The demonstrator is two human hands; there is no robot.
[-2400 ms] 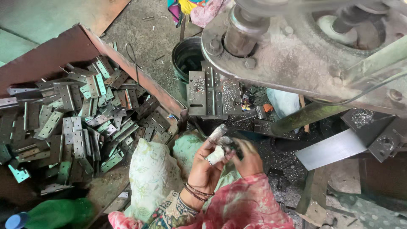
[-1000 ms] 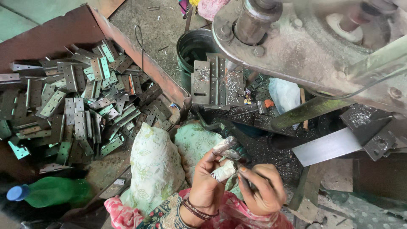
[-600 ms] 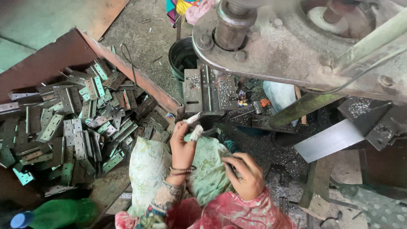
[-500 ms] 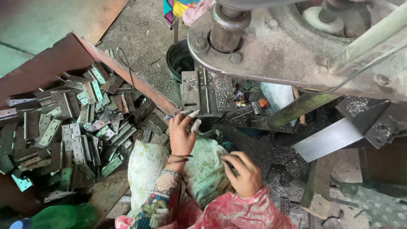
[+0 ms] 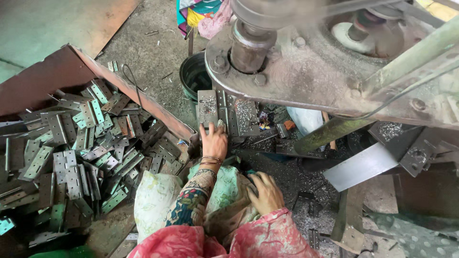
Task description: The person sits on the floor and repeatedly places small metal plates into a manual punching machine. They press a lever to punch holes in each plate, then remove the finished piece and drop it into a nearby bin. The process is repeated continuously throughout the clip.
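My left hand (image 5: 213, 142) reaches forward to the grey die block (image 5: 208, 104) under the big press (image 5: 306, 62). Its fingertips pinch a small pale metal hinge piece (image 5: 221, 125) at the block's front edge. Bangles circle that wrist, and the sleeve is floral. My right hand (image 5: 266, 192) rests lower down on the pale green cloth (image 5: 228, 191) over my lap, with its fingers spread and nothing in them.
A rusty tray (image 5: 119, 81) at left holds a heap of several grey-green hinge plates (image 5: 71, 153). A dark bucket (image 5: 193, 76) stands behind the die. A green bar (image 5: 334, 131) and a grey metal sheet (image 5: 363, 165) lie at right, with metal shavings on the floor.
My left hand has carried the hinge piece up from my lap to the die block. My right hand let go of it and dropped onto the cloth.
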